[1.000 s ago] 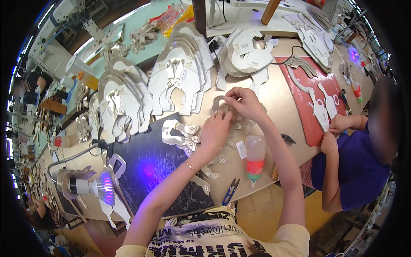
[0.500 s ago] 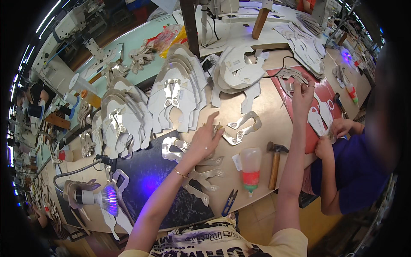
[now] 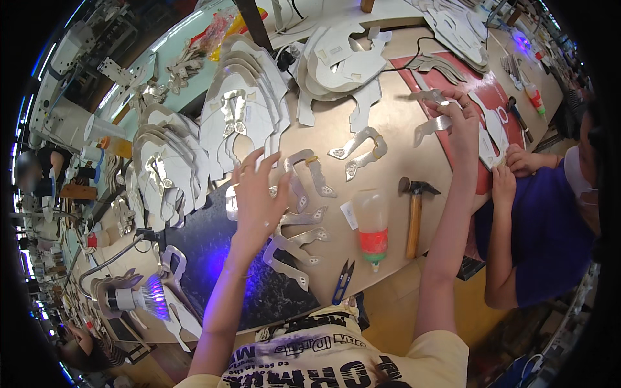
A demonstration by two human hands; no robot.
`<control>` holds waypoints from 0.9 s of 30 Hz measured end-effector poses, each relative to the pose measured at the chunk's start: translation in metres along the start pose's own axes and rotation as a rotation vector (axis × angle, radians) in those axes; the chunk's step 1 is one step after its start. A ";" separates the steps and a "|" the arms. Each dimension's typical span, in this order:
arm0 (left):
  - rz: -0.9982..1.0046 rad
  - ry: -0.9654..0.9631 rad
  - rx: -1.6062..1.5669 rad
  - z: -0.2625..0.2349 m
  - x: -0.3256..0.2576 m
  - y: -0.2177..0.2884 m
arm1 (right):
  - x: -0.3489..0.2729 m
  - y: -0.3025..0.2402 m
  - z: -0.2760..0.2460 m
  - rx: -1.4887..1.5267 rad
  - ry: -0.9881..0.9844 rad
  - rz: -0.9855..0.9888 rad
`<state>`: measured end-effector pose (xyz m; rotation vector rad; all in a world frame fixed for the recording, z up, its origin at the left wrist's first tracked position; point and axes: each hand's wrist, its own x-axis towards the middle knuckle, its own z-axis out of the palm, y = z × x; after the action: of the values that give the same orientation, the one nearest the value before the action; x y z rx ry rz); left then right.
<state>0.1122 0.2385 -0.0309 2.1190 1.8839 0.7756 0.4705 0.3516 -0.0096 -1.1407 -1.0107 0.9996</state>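
My left hand hovers with fingers spread over the far edge of a dark slab, partly covering silver curved pieces there. Just right of its fingers lies a U-shaped silver piece, and a similar U-shaped piece rests farther right. My right hand is raised over the red mat's left side, its fingers pinching a curved silver shoe-upper piece. More silver strips lie at the slab's right edge, near my left wrist.
A glue bottle, a hammer and thread snips lie near the front edge. Stacked white pieces stand behind. At right, a co-worker's hands work over the red mat. A lit lamp stands left.
My left hand has moved left and spread its fingers, leaving a U-shaped silver piece in plain sight. My right hand now shows a silver piece hanging out from the mat's left edge. The view has shifted.
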 end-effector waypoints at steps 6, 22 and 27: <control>-0.170 0.117 0.133 -0.024 -0.052 -0.027 | -0.007 0.006 0.005 -0.039 -0.083 0.048; -0.043 0.162 -0.441 -0.039 -0.040 0.028 | -0.044 -0.032 0.043 0.017 -0.821 0.219; -0.024 -0.649 -1.090 -0.012 0.052 0.067 | -0.053 -0.031 0.068 -0.008 -1.009 0.290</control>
<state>0.1660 0.2752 0.0241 1.3642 0.8135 0.7234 0.3955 0.3115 0.0237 -0.7652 -1.6481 1.8888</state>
